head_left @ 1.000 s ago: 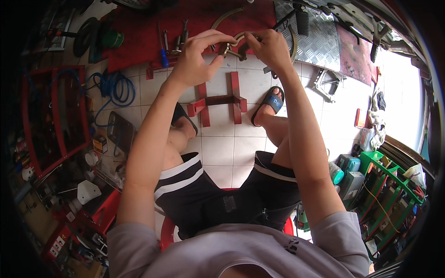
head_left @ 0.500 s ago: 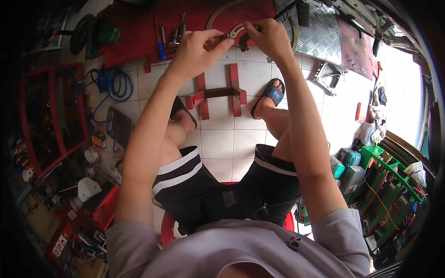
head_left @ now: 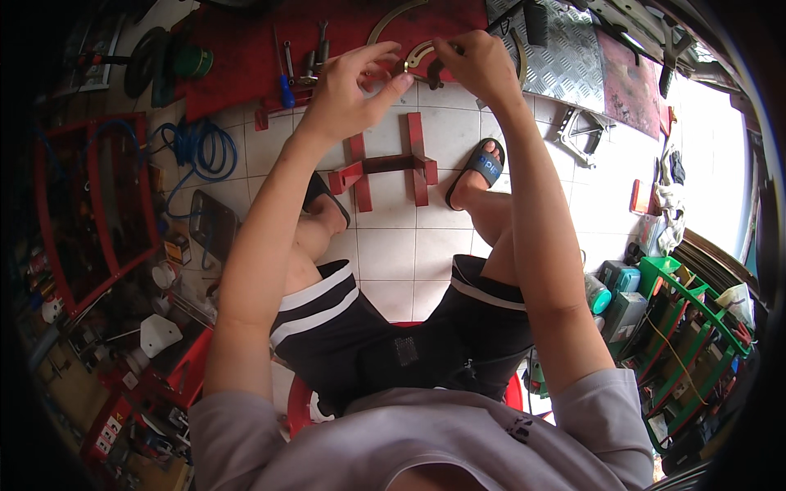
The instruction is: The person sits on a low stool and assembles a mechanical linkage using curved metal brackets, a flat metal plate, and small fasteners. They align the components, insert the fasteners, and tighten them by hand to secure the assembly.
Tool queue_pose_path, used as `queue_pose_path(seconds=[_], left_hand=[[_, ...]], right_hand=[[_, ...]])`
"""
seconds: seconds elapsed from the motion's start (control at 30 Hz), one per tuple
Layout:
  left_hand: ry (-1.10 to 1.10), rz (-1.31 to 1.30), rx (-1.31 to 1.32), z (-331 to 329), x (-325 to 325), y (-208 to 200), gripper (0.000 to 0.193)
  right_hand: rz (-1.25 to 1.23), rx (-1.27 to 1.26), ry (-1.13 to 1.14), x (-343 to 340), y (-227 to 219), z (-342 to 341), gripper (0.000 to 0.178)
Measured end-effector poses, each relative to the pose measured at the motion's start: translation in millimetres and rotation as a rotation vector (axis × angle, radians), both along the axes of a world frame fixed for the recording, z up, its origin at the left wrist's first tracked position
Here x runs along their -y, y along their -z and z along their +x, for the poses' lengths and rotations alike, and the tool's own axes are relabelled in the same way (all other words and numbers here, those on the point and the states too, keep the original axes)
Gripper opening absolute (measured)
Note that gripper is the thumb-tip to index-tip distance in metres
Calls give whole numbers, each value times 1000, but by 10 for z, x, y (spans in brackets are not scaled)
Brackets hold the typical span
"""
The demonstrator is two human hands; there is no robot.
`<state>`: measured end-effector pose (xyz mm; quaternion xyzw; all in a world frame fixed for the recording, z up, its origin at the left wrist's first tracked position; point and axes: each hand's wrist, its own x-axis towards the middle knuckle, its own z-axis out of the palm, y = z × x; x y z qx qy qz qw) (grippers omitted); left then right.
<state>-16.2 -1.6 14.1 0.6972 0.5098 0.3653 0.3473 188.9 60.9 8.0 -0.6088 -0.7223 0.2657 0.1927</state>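
Over the near edge of the red workbench, my right hand is closed on a curved, slotted brass-coloured metal piece. Its darker hooked part hangs below my fingers. My left hand is beside the piece's left end, thumb and fingers spread apart. The thumb tip is close to that end; whether they touch I cannot tell. Behind the hands, a larger curved brass-coloured strip lies on the bench. Another curved strip shows just right of my right hand.
A blue-handled screwdriver and wrenches lie on the bench. A red metal stand is on the tiles between my feet. Blue hose coils at left; a green tool rack stands at right. Checkered metal plate covers the bench's right part.
My left fingers have spread and lifted away from the thumb at the piece's left end. My right hand keeps the metal piece in nearly the same place.
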Motion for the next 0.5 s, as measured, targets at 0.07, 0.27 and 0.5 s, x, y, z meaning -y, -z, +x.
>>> queue_pose_path(seconds=[0.07, 0.27, 0.5], left_hand=[[39, -253, -155, -15, -42, -58, 33], [89, 80, -44, -27, -11, -7, 34], [115, 274, -124, -16, -68, 14, 35]], right_hand=[[-5, 1, 3, 3, 0, -1, 33], [-10, -1, -26, 3, 3, -8, 37], [-207, -152, -29, -51, -2, 9, 54]])
